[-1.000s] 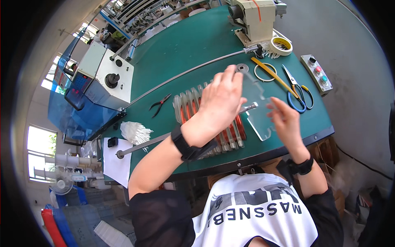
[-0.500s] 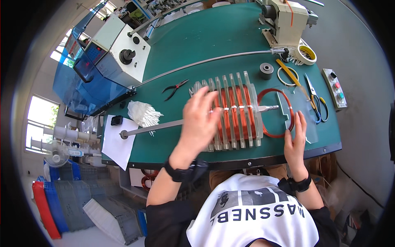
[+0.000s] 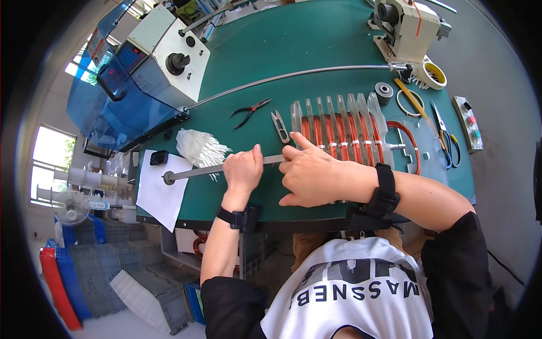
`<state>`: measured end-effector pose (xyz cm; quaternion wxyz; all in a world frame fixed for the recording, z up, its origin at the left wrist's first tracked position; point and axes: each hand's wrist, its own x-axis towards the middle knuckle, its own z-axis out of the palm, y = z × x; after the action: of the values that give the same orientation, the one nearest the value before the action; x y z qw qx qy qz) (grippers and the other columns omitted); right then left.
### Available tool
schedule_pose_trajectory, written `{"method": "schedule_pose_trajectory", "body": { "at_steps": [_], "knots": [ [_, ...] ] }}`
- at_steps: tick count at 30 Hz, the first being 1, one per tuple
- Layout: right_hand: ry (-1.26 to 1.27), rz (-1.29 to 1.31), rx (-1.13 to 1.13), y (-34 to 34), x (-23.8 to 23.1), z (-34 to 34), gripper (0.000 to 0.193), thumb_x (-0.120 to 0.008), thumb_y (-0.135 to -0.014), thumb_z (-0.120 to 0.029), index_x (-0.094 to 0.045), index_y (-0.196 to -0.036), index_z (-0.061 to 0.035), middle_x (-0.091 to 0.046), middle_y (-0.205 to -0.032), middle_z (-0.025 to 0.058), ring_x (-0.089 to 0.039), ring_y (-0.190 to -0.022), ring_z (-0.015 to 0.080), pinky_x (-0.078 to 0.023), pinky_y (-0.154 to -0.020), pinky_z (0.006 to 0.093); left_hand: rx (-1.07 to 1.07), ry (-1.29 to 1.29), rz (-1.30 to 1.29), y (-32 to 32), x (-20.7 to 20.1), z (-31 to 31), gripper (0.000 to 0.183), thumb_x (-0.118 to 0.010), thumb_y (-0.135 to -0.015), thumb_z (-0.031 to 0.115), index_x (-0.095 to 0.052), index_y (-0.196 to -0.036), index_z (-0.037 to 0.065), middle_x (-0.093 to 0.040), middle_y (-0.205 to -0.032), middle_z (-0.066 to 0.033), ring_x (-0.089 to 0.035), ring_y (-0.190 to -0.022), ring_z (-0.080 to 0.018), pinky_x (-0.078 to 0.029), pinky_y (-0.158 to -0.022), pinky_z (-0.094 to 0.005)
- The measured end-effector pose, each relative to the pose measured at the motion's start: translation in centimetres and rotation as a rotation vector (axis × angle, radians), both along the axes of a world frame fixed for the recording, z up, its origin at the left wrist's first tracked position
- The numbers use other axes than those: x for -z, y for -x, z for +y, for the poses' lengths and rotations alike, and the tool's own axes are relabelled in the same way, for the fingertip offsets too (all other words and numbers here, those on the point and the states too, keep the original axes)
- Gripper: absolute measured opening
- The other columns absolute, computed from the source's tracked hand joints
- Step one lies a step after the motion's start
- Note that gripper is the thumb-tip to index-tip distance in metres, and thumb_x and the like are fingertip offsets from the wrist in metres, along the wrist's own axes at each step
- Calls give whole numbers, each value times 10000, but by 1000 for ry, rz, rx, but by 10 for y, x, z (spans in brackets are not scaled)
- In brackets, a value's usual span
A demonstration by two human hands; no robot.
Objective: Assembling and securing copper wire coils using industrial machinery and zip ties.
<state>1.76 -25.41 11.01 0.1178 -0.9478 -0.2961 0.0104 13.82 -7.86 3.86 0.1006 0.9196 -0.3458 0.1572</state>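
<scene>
Where the left hand closes, the metal rod runs through.

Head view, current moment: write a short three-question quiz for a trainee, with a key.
1. True or false: the silver-bladed scissors with blue-and-yellow handles lie left of the reddish copper-wire coils.
2. Which hand's fingers are closed around the straight grey metal rod? A) left B) neither
3. What lies beneath the small black block?

Key:
1. False; they lie to the right.
2. A, the left hand.
3. A white paper sheet.
</scene>
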Motion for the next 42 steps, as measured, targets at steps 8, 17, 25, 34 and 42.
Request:
{"method": "schedule_pose_trajectory", "body": {
  "at_steps": [8,17,25,34,42],
  "knots": [
    [-51,-219,151,1,-12,-7,446,-614,-802,-460,-683,-862,-24,-627,-842,69,-499,-1049,300,-270,-1029,514,-177,32,160,-64,14,111,475,-407,-942,307,-644,-643,23,-615,-644,-183,-595,-653,-389,-445,-640,-470],
    [-371,-98,1241,131,11,-131,371,-610,-859,-302,-599,-1022,31,-642,-837,249,-618,-816,387,-487,-704,446,759,189,322,65,-102,-102,128,-568,-818,42,-601,-933,-1,-603,-907,-141,-598,-862,-313,-471,-765,-363],
    [-1368,-60,1200,150,59,-117,474,-530,-821,3,-471,-1291,21,-604,-1110,150,-636,-913,209,-527,-683,275,967,-201,233,136,-74,-210,123,-577,-803,110,-617,-878,20,-544,-965,-131,-554,-915,-313,-485,-779,-411],
    [-1456,-208,1300,256,69,-188,431,-517,-854,-63,-483,-1277,12,-616,-1130,120,-621,-976,198,-496,-776,278,629,-1,121,124,-87,-166,198,-667,-709,157,-577,-835,33,-518,-1113,-142,-489,-1040,-320,-407,-874,-416],
    [-792,-383,886,148,60,-89,505,-615,-736,-9,-497,-1226,13,-482,-1226,241,-511,-1110,399,-431,-922,414,511,192,162,129,-61,-157,244,-638,-728,180,-615,-907,16,-515,-1197,-196,-450,-1144,-342,-352,-963,-457]
  ]
}}
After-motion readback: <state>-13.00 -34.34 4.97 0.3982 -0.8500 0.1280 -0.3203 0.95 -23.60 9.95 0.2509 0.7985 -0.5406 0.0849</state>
